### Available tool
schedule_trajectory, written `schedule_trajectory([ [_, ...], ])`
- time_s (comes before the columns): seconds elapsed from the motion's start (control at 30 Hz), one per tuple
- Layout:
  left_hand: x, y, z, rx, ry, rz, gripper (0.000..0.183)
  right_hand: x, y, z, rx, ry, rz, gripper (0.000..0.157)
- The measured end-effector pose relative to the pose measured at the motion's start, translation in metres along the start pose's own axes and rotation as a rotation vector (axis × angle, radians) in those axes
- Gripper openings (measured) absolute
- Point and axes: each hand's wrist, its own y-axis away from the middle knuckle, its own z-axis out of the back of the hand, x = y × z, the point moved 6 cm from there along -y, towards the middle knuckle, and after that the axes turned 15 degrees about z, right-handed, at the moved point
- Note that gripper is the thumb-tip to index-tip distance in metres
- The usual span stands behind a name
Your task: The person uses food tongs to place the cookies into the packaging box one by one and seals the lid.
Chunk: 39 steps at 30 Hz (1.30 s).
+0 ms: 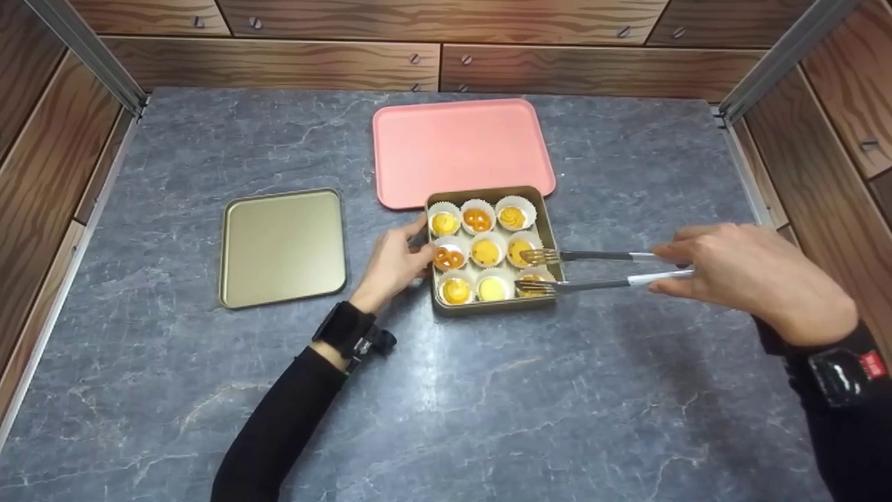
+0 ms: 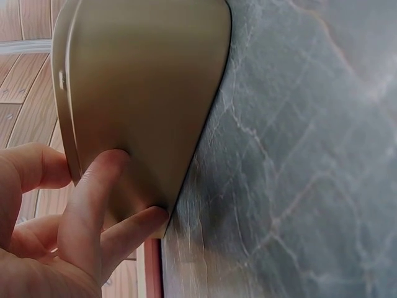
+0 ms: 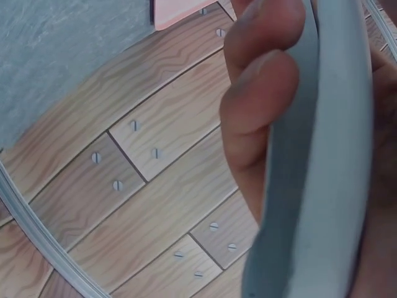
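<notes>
My left hand (image 1: pixel 394 265) is at the left side of a square gold tin (image 1: pixel 550 230). In the left wrist view its fingertips press on the tin's outer wall (image 2: pixel 149 74), one digit up at the rim. Inside the tin stand white paper cups in three rows, with yellow cookies (image 1: pixel 486 252) and brown pretzel-shaped cookies (image 1: pixel 477 220). My right hand (image 1: pixel 752 268) grips fork-tipped tongs (image 1: pixel 599 256) by their light grey handles (image 3: pixel 329 155). The tongs' arms are spread, one tip over the middle-right cup, the other over the front-right cup, partly hiding the cookie there.
A pink tray (image 1: pixel 460 150) lies behind the tin, whose back edge overlaps it in the head view. To the left, a gold lid (image 1: pixel 284 247) lies on the grey marbled table (image 1: pixel 432 418). Wood-patterned panels (image 1: pixel 334 66) with metal rails border the table at the back and sides.
</notes>
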Motion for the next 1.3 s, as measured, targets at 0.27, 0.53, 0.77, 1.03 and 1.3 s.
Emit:
schedule_trajectory([
  [0.27,0.000,0.001,0.002,-0.020,-0.009,-0.020,0.066,-0.011,0.004,-0.011,-0.084,-0.072,-0.030,0.036],
  [0.53,0.001,0.000,0.000,-0.013,-0.002,-0.010,0.066,-0.031,0.012,-0.033,-0.195,-0.169,-0.208,0.039],
  [0.77,0.003,0.000,0.001,-0.004,0.021,0.013,0.066,-0.051,0.017,-0.055,-0.295,-0.198,-0.389,0.045],
  [1.03,0.004,0.000,0.000,0.010,0.030,0.019,0.066,-0.071,0.024,-0.082,-0.345,-0.185,-0.529,0.049],
  [1.3,0.001,0.000,0.001,-0.004,-0.020,-0.013,0.066,-0.087,0.032,-0.106,-0.303,-0.194,-0.615,0.045],
])
